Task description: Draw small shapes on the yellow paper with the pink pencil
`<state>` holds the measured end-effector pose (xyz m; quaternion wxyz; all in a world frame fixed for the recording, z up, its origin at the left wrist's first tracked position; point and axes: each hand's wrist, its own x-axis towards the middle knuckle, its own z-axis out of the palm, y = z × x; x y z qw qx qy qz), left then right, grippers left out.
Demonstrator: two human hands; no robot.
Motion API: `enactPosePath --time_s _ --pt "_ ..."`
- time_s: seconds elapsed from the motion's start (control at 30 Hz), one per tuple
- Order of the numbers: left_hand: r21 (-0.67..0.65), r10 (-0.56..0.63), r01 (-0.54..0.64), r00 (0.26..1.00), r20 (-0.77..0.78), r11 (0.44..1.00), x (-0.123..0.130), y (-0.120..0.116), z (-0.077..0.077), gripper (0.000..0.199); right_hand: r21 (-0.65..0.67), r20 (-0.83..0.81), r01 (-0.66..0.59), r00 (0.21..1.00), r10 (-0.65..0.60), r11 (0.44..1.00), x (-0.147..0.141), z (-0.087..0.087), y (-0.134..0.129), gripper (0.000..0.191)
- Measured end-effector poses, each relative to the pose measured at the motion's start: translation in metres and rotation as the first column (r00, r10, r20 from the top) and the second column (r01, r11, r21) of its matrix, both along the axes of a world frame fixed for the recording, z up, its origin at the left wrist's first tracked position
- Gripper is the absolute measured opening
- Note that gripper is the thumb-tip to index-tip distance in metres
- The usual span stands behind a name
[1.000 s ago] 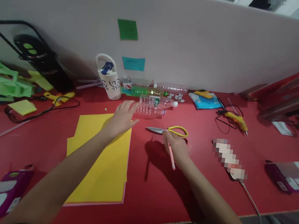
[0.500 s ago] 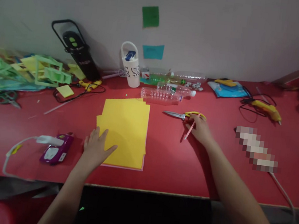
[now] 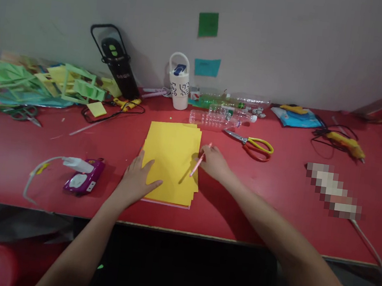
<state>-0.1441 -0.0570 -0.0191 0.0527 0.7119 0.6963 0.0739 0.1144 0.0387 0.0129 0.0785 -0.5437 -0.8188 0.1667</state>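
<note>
A stack of yellow paper sheets (image 3: 173, 143) lies before me, its edges slightly uneven and a pinkish layer showing at the bottom. My left hand (image 3: 136, 182) rests on its lower left side, fingers spread. At the right edge of the stack, my right hand (image 3: 214, 162) grips a slim pink pen (image 3: 196, 166), whose lower end points down over the paper. Whether the pen touches the sheet I cannot tell. Beyond the right hand, scissors (image 3: 245, 141) with one yellow and one red handle lie on the table with their blades parted.
On the red table (image 3: 238, 215) stand a white tumbler (image 3: 179, 90) and a black bottle (image 3: 122, 75). Clear plastic bottles (image 3: 211, 119) lie behind the paper. Cut paper (image 3: 44, 84) is heaped left, near a purple power adapter (image 3: 84, 178). A yellow glue gun (image 3: 345, 143) lies right.
My right hand has moved left with the pen, from beside the scissors to the paper's right edge. The scissors now lie slightly more turned. My left hand stays on the paper.
</note>
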Motion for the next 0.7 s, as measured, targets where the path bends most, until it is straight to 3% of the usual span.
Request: enactPosePath --time_s 0.1,0.2,0.3,0.37,0.53,0.7 --pt "0.029 0.064 -0.067 0.994 0.084 0.997 -0.004 0.004 0.001 0.064 0.029 0.045 -0.023 0.999 0.021 0.999 -0.021 0.002 -0.009 0.021" --pt "0.011 0.080 -0.083 0.981 0.179 0.996 -0.008 0.004 0.000 0.060 0.046 0.080 -0.016 0.997 0.013 0.999 -0.021 0.005 -0.010 0.022" --pt "0.021 0.094 -0.100 0.973 0.213 0.995 -0.010 -0.008 -0.002 0.061 0.095 0.086 0.014 0.996 -0.022 0.995 -0.017 0.008 0.011 0.017" --pt "0.082 0.095 -0.108 0.984 0.149 0.991 -0.009 -0.023 -0.003 0.068 0.127 0.071 -0.006 0.997 -0.003 0.992 -0.019 0.008 0.036 0.019" --pt "0.041 -0.169 0.168 0.985 0.021 0.985 -0.006 -0.046 -0.007 0.082 0.142 0.036 -0.143 0.990 0.139 0.979 -0.039 -0.007 0.094 0.021" --pt "-0.011 -0.296 0.295 0.955 -0.030 0.955 -0.014 -0.034 -0.011 0.079 0.166 0.001 -0.137 0.990 0.139 0.977 -0.044 -0.022 0.107 0.023"
